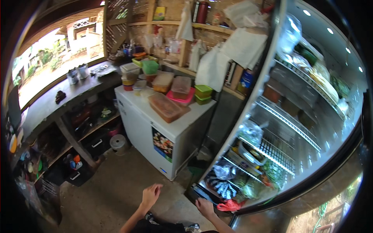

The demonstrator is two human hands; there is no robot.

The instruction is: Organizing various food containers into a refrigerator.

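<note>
My left hand is above the concrete floor in front of the chest freezer, fingers loosely curled together and nothing visible in it. My right hand is at the lower front corner of an upright display refrigerator, close to its dark bottom edge. Whether its fingers grip that edge is not clear. A red plastic bag lies just right of this hand at the refrigerator's bottom. Wire shelves inside carry bagged greens, a plastic tub and a striped black bag. Its interior is lit.
A white chest freezer bears several lidded food containers. Along the left runs a counter under a window, with black drawers below. A perforated metal cylinder stands on the floor. White bags hang on the woven wall.
</note>
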